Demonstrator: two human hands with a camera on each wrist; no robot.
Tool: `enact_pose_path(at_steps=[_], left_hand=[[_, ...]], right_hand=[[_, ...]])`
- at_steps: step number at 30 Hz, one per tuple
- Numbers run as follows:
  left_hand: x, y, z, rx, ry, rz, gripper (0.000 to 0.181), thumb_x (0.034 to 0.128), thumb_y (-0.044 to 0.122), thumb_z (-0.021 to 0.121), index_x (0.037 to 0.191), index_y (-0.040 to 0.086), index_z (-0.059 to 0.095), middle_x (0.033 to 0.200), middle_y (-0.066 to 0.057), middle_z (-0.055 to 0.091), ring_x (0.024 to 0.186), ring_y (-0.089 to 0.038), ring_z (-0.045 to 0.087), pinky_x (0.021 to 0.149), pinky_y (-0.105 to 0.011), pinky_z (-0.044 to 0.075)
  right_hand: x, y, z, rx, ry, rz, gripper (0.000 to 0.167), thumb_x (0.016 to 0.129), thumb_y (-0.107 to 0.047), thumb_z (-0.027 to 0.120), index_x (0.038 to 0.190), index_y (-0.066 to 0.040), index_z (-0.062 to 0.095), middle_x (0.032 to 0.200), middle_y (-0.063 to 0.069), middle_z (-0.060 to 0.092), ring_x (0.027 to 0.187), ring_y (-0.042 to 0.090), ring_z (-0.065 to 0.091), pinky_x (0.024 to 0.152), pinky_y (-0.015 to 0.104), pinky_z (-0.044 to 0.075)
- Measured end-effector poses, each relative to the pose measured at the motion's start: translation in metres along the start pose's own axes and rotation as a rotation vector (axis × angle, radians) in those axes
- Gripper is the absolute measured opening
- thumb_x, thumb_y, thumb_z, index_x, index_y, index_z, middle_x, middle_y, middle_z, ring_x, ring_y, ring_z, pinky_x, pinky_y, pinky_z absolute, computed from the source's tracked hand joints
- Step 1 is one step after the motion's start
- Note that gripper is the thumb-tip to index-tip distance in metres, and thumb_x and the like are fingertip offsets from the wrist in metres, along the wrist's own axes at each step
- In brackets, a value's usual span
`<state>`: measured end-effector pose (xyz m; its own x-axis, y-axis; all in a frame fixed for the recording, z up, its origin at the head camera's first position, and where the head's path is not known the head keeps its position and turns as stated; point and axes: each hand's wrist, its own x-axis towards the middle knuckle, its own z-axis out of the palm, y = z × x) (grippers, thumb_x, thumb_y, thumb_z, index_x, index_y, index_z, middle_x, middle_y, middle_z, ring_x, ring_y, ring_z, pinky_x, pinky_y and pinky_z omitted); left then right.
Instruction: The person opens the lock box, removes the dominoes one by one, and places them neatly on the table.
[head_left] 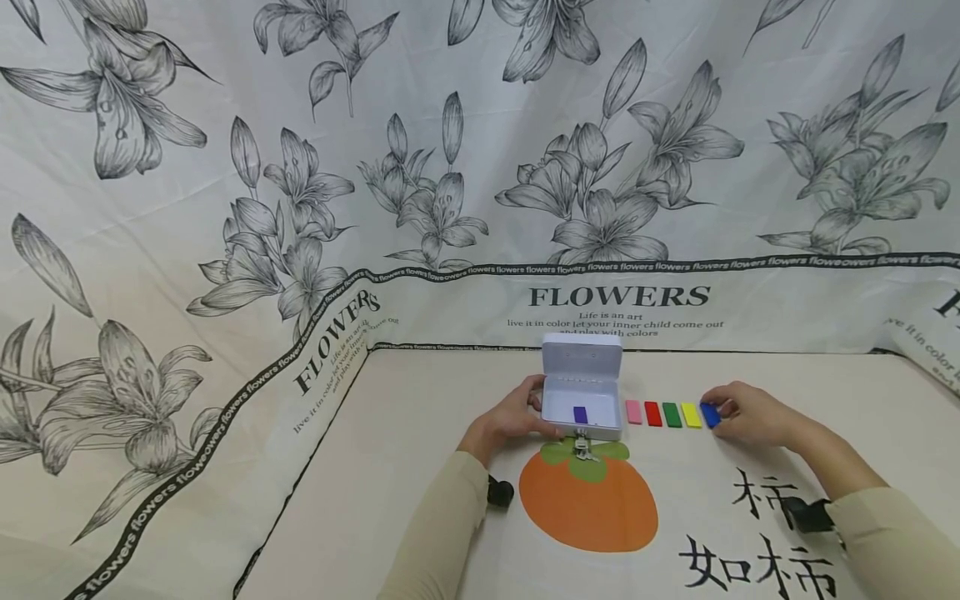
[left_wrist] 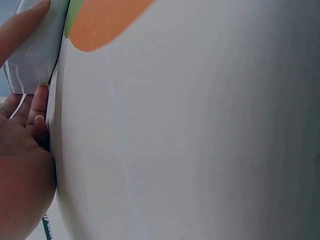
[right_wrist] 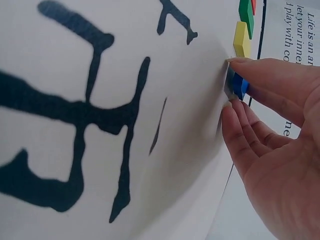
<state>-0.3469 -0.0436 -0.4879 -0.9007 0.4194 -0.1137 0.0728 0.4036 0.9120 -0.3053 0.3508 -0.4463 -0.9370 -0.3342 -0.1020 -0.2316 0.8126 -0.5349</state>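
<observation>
A small white box (head_left: pixel 603 433) stands with its lid (head_left: pixel 581 357) raised, and a purple block (head_left: pixel 580 414) lies inside it. From its front latch hang a lock and keys (head_left: pixel 583 448). My left hand (head_left: pixel 512 414) holds the box at its left front corner, thumb along the front and fingers at the side. Between thumb and fingers, my right hand (head_left: pixel 753 413) pinches a blue block (right_wrist: pixel 239 86) at the right end of a row. Left of it in that row are yellow (head_left: pixel 691 416), green (head_left: pixel 672 415), red (head_left: pixel 653 413) and pink (head_left: pixel 634 412) blocks.
The pale table cloth (head_left: pixel 405 467) carries a printed orange persimmon (head_left: pixel 588 508) in front of the box and black characters (head_left: pixel 757 567) at right. Behind the table hangs a flower-patterned curtain (head_left: pixel 420 308), close to the raised lid.
</observation>
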Motion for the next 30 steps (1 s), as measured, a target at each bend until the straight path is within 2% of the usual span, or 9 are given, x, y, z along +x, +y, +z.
enact_pose_path(at_steps=[10, 20, 30], left_hand=[[0.0, 0.001, 0.0, 0.005, -0.003, 0.007, 0.101, 0.0695, 0.006, 0.095, 0.153, 0.018, 0.04, 0.097, -0.004, 0.052, 0.093, -0.017, 0.048, 0.089, -0.032, 0.036], [-0.001, 0.002, 0.0, 0.01, 0.0, 0.016, 0.1, 0.0696, 0.004, 0.094, 0.153, 0.015, 0.039, 0.097, -0.003, 0.052, 0.092, -0.017, 0.048, 0.088, -0.03, 0.037], [-0.002, 0.004, 0.0, -0.005, 0.001, 0.009, 0.101, 0.0691, 0.004, 0.094, 0.154, 0.015, 0.04, 0.096, -0.006, 0.052, 0.091, -0.017, 0.048, 0.089, -0.031, 0.036]], right_hand=[[-0.003, -0.002, -0.001, -0.007, 0.009, 0.003, 0.048, 0.086, -0.004, 0.074, 0.128, 0.012, 0.058, 0.11, 0.025, 0.062, 0.098, 0.037, 0.06, 0.084, 0.055, 0.054], [-0.006, -0.003, -0.001, -0.014, 0.007, 0.013, 0.055, 0.085, -0.005, 0.075, 0.132, 0.014, 0.054, 0.111, 0.026, 0.062, 0.099, 0.037, 0.06, 0.083, 0.053, 0.055], [-0.018, -0.007, -0.005, -0.07, 0.05, -0.032, 0.057, 0.085, -0.01, 0.078, 0.132, 0.014, 0.054, 0.119, 0.033, 0.058, 0.1, 0.039, 0.06, 0.081, 0.052, 0.055]])
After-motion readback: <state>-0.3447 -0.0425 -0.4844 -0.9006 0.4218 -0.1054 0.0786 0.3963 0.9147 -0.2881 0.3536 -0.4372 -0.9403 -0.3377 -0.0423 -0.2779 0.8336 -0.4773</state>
